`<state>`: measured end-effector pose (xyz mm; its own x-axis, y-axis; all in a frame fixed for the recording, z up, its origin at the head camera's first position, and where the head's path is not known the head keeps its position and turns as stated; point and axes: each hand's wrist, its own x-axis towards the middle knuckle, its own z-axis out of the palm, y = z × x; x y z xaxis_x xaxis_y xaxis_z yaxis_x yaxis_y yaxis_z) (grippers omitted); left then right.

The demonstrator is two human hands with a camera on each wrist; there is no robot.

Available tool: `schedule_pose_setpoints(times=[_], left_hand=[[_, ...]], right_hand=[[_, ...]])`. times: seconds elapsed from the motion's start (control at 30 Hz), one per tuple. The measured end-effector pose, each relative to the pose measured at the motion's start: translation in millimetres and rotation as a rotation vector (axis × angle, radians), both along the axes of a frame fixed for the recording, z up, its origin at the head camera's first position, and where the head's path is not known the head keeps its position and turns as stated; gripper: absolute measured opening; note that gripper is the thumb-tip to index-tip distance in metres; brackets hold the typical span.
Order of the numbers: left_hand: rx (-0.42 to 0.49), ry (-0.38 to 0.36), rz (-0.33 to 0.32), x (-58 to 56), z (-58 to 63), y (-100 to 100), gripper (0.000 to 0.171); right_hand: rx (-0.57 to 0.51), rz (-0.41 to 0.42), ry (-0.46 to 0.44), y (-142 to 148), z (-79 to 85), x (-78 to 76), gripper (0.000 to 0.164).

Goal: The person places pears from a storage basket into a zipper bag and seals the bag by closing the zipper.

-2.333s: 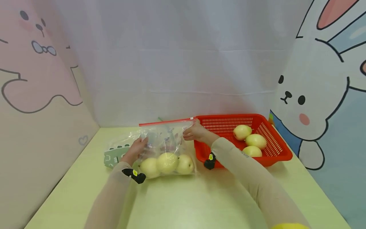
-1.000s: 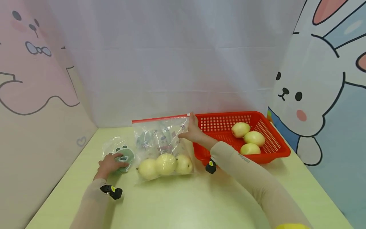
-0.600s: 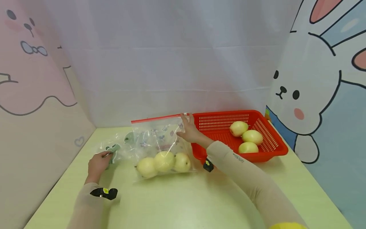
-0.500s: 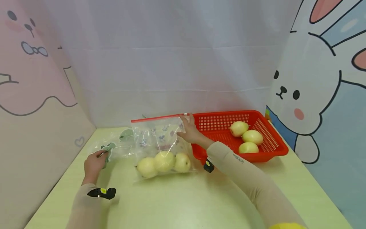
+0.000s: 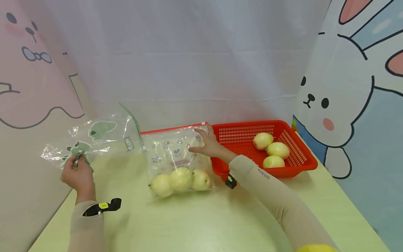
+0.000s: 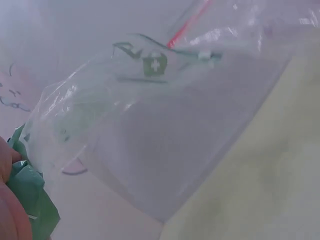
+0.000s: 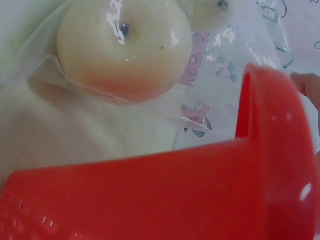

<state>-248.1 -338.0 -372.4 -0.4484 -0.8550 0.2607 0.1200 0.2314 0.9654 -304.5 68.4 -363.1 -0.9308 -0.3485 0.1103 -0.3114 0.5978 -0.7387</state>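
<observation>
My left hand [image 5: 78, 176] pinches the lower left of a clear zip bag [image 5: 110, 134] with green prints and a green zip strip, raised off the table. In the left wrist view, crumpled green film [image 6: 32, 195] shows at the fingers. A second zip bag [image 5: 160, 150], red along its top, stands upright with three pale yellow fruits [image 5: 181, 178], like pears, at its bottom. My right hand [image 5: 207, 141], fingers spread and fairly straight, touches this bag near its upper right corner. The right wrist view shows one fruit [image 7: 125, 50] through the plastic; that hand is mostly out of frame.
A red plastic basket [image 5: 292, 173] stands at the right, just beside the red-topped bag and under the right forearm. Three loose fruits [image 5: 277, 150] lie in it. White cloth [image 5: 189, 70] rises behind the pale green table [image 5: 195, 224], with printed panels at both sides.
My left hand has left the red-topped bag, taken hold of the green zip bag and lifted it up and leftward. My right hand's fingers have spread at the red-topped bag's corner.
</observation>
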Motion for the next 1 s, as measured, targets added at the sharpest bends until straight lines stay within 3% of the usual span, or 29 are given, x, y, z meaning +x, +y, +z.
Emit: schedule_pose_setpoints(times=[0.2,0.33,0.43,0.53,0.73,0.8,0.9,1.0], left_hand=[[0.242,0.45,-0.124,4.7,37.0,28,0.02],[0.299,0.573,-0.209,8.0,53.7,51,0.015],[0.264,0.56,-0.236,9.2,54.2,69,0.014],[0.182,0.534,-0.24,9.2,43.4,87,0.018],[-0.085,0.398,-0.253,4.2,4.8,127,0.017],[-0.196,0.386,-0.268,2.5,-8.5,141,0.017],[-0.302,0.405,-0.339,0.7,-25.5,157,0.015],[-0.375,0.364,-0.417,-0.2,-38.1,166,0.016]], right_hand=[[0.067,0.014,-0.02,1,0.7,-2.1,0.097],[0.107,0.004,-0.01,1,2.5,-4.2,0.093],[0.131,0.009,-0.008,1,1.8,-4.4,0.092],[0.157,0.04,-0.013,4,-1.2,-3.5,0.093],[0.157,0.061,0.003,19,-5.5,-0.9,0.094],[0.139,0.068,0.022,28,-4.7,0.4,0.093],[0.092,0.101,0.083,43,-1.9,2.9,0.087],[0.017,0.141,0.16,56,0.5,4.7,0.077]])
